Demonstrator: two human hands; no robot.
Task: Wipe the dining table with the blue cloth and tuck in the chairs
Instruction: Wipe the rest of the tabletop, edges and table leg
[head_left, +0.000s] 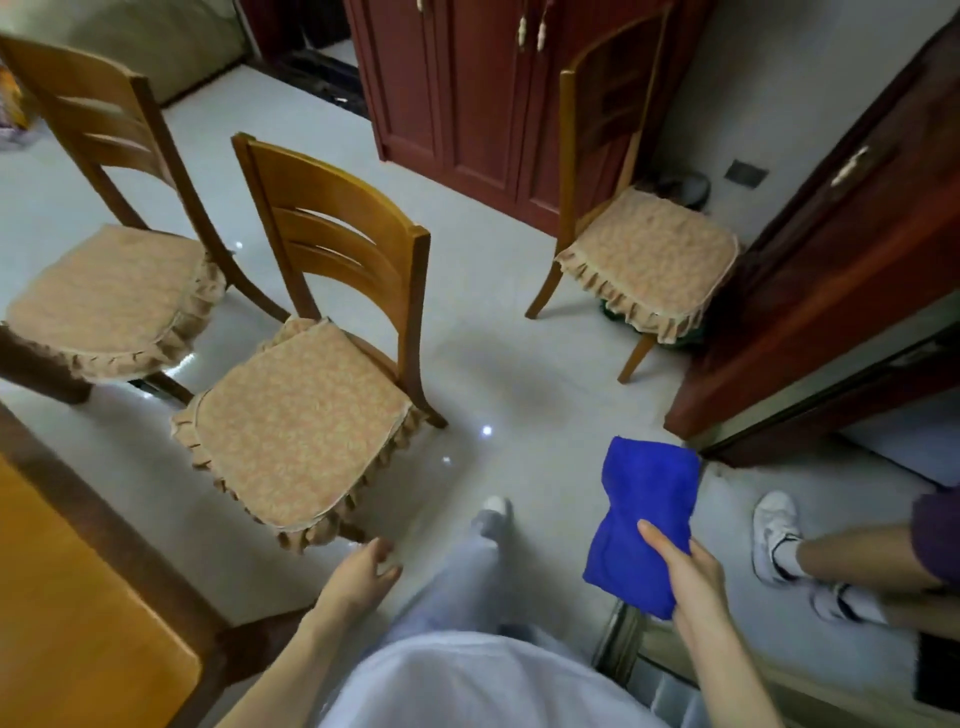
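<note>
My right hand (688, 574) holds a folded blue cloth (641, 512) out in front of me, above the floor. My left hand (363, 569) hangs empty with loosely curled fingers, just below the front corner of the nearest wooden chair (306, 415). That chair has a frilled beige cushion and stands pulled away from the dining table (67, 597), whose wooden corner fills the lower left. A second chair (104, 296) stands further left, also out from the table. A third chair (649, 249) sits at the right by a cabinet.
A dark red cabinet (467, 93) stands at the back and an open dark wooden door (831, 260) at the right. Another person's legs and white sneakers (779, 535) are at the right edge. Glossy pale floor tiles (519, 374) lie between the chairs.
</note>
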